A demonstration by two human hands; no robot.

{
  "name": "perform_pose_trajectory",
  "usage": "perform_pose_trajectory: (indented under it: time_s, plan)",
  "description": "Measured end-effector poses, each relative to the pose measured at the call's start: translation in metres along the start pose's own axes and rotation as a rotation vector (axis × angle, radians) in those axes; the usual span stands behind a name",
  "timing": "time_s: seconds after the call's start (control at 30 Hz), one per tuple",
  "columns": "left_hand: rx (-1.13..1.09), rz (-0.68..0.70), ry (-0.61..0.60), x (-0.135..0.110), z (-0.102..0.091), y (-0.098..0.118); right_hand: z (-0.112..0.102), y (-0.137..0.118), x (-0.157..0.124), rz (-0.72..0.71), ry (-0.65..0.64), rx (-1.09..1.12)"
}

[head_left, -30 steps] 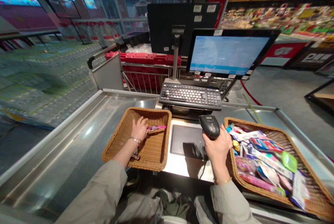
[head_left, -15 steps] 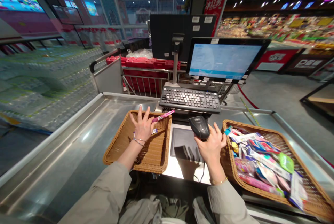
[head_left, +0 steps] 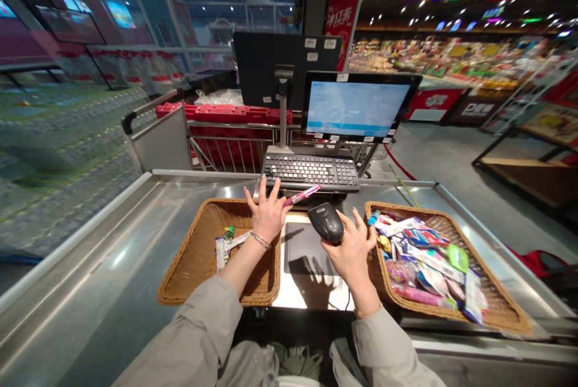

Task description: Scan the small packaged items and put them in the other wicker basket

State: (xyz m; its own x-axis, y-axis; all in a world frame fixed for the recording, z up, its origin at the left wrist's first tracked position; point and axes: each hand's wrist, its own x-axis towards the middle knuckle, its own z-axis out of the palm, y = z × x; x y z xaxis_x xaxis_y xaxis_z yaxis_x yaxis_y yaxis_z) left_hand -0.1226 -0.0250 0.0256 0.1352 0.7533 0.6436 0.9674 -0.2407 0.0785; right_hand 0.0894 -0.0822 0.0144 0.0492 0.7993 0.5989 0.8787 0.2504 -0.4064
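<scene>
From the head view, the left hand (head_left: 268,215) has its fingers spread apart above the wicker basket (head_left: 189,260) left of the dark scanning plate (head_left: 302,248); a pink pen (head_left: 301,195) touches its thumb side, grip unclear. The right hand (head_left: 352,253), right of the plate, has its fingers clamped on a black barcode scanner (head_left: 326,222), just beside a second wicker basket (head_left: 451,312) of packaged goods.

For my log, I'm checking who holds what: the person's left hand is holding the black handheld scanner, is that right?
No, the head view shows the black handheld scanner in the right hand, not the left hand.
</scene>
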Motion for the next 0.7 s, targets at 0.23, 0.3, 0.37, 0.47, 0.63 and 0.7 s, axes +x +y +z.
perform_pose_trajectory:
  time_s: [0.23,0.3,0.37,0.47,0.63,0.7]
  plan:
    - [-0.039,0.052,0.008,0.010,0.004,0.016,-0.007,0.004,-0.003,-0.005,-0.001,-0.022]
    - [-0.048,0.059,0.011,0.011,0.005,0.018,-0.009,0.005,-0.003,-0.011,-0.001,-0.032]
    - [-0.050,0.067,0.011,0.013,0.006,0.020,-0.010,0.006,-0.004,-0.018,0.002,-0.040]
    - [-0.050,0.079,0.008,0.015,0.007,0.023,-0.013,0.006,-0.005,-0.024,0.009,-0.046]
    - [-0.078,0.088,-0.027,0.018,0.004,0.029,-0.020,0.003,-0.006,-0.003,-0.022,-0.039]
    - [-0.094,0.087,-0.037,0.019,0.003,0.031,-0.023,0.003,-0.006,0.002,-0.019,-0.038]
